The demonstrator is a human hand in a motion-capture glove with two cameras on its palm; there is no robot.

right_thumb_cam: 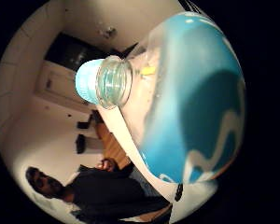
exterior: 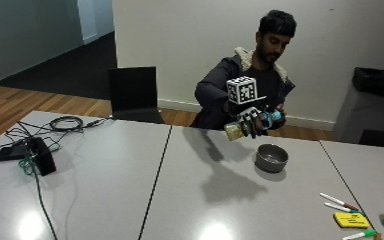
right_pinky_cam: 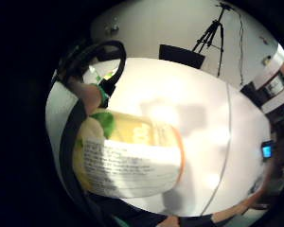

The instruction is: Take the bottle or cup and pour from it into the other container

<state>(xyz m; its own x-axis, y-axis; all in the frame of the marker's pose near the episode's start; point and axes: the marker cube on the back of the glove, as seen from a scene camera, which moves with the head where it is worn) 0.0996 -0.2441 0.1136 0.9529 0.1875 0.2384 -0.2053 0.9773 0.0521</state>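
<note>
Outside view: the gloved right hand (exterior: 250,121) gripped a blue-capped clear plastic bottle (exterior: 253,125), tilted; still capped, nothing could reach the grey metal bowl (exterior: 272,158).

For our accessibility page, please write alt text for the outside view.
A person's gloved right hand holds a bottle on its side above the grey table, beside a small metal bowl. Markers lie near the table's edge.

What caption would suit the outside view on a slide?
Gloved right hand holds a bottle on its side above the table, beside a metal bowl.
</note>
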